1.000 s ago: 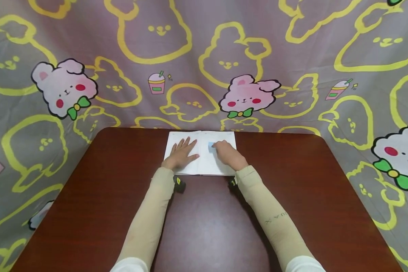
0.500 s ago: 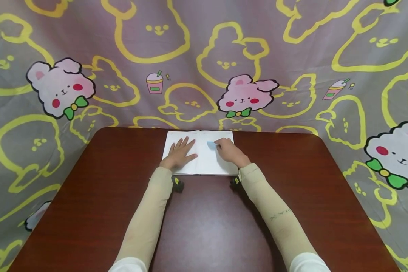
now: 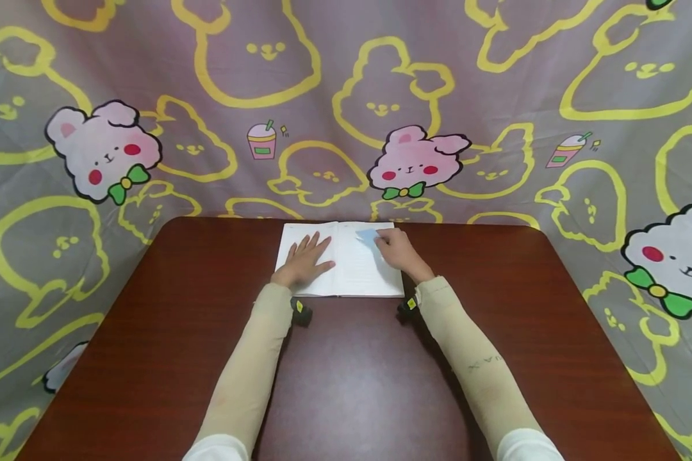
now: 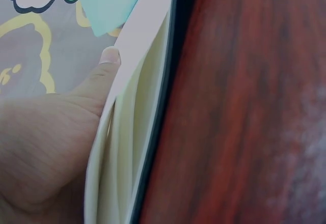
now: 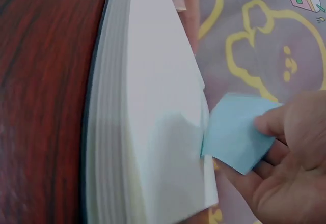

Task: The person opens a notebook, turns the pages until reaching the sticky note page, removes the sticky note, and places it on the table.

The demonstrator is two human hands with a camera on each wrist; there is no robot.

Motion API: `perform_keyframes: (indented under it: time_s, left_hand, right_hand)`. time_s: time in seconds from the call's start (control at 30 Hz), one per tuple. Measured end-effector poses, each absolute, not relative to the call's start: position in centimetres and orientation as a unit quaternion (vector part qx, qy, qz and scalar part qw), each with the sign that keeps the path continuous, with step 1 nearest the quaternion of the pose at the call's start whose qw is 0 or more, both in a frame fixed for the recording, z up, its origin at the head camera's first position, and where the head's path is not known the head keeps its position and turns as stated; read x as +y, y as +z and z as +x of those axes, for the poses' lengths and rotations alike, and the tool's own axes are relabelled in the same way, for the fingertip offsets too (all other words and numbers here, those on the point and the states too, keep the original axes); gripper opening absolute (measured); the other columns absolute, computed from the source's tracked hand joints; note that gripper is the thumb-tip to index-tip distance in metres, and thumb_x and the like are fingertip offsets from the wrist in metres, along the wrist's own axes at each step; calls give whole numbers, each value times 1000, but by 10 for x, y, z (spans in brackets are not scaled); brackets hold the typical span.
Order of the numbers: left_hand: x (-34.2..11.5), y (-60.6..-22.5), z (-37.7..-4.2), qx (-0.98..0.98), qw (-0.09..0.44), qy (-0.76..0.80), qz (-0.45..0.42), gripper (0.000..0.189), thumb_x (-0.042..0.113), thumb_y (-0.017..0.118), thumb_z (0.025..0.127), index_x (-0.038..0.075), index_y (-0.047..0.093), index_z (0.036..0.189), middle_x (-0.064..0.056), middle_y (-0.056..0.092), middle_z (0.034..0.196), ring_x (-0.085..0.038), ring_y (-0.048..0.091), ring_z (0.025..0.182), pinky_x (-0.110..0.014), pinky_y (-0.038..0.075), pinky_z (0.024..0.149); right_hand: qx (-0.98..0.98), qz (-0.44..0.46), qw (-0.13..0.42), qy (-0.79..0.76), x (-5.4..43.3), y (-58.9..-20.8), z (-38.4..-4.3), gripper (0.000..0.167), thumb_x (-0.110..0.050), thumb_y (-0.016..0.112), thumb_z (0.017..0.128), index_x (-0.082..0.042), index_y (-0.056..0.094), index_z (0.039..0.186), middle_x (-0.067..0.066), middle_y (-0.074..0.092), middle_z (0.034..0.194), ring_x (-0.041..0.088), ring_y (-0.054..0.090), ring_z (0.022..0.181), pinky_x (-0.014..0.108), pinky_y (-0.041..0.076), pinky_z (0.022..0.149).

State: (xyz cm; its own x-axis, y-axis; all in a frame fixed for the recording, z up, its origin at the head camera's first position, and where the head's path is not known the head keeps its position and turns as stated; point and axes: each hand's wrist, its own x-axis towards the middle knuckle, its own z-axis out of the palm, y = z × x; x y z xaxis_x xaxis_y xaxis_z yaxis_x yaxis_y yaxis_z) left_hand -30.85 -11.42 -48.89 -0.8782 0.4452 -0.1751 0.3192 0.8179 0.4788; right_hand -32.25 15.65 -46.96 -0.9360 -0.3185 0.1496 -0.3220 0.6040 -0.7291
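An open notebook [image 3: 357,275] with white pages and a dark cover lies at the far side of the table. My left hand [image 3: 307,259] rests flat on its left page with the fingers spread; in the left wrist view the thumb [image 4: 109,58] lies on the page near the page edges. Over the right page, my right hand [image 3: 400,250] pinches a small light-blue sticky note [image 5: 237,130] between thumb and fingers. The note stands tilted up, its lower part close to the paper in the head view. The fingers beneath it are partly hidden.
The brown wooden table [image 3: 340,384] extends toward me and to both sides. Behind it hangs a grey-pink curtain [image 3: 317,115] with cartoon rabbits and yellow outlines, close to the notebook's far edge. A black wrist camera [image 3: 302,312] sits below the left wrist.
My right hand has moved slightly right and peeled the blue sticky note up from the page, where it lay flat a second ago. The left hand stays on the left page.
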Motion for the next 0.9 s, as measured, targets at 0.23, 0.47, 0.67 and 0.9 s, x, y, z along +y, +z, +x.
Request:
perform_keyframes:
  time_s: [0.23, 0.47, 0.67, 0.9]
  left_hand:
    - [-114, -490, -308, 945, 141, 219, 197, 72, 50, 42, 107, 20, 13, 165, -12, -2, 171, -36, -6, 158, -57, -6, 125]
    - [-113, -490, -308, 946, 136, 221, 194, 72, 50, 42, 107, 20, 14, 165, -12, 0, 172, -36, -4, 158, -57, -5, 125]
    - [-114, -491, -309, 946, 139, 220, 194, 72, 52, 41, 107, 20, 12, 165, -11, -3, 172, -35, -7, 158, -57, -7, 125]
    - [-114, -492, -310, 945, 142, 221, 196, 72, 52, 41, 107, 21, 12, 165, -11, -2, 172, -35, -6, 158, -57, -7, 125]
  right_hand:
    - [-900, 143, 74, 406, 177, -458, -322, 33, -9, 48, 106, 3, 65, 133, 25, 70, 104, 16, 36, 51, 34, 41, 58]
    - [-942, 157, 110, 277, 211, -458, -323, 30, -3, 50, 104, 0, 68, 128, 23, 71, 115, 30, 61, 73, 47, 51, 67]
    - [-964, 183, 78, 179, 233, -462, -319, 28, 0, 50, 103, 3, 69, 125, 25, 71, 115, 41, 70, 92, 53, 56, 74]
    - [-969, 209, 36, 123, 240, -467, -310, 23, -1, 52, 102, 0, 74, 107, 21, 70, 82, 31, 65, 67, 45, 49, 57]
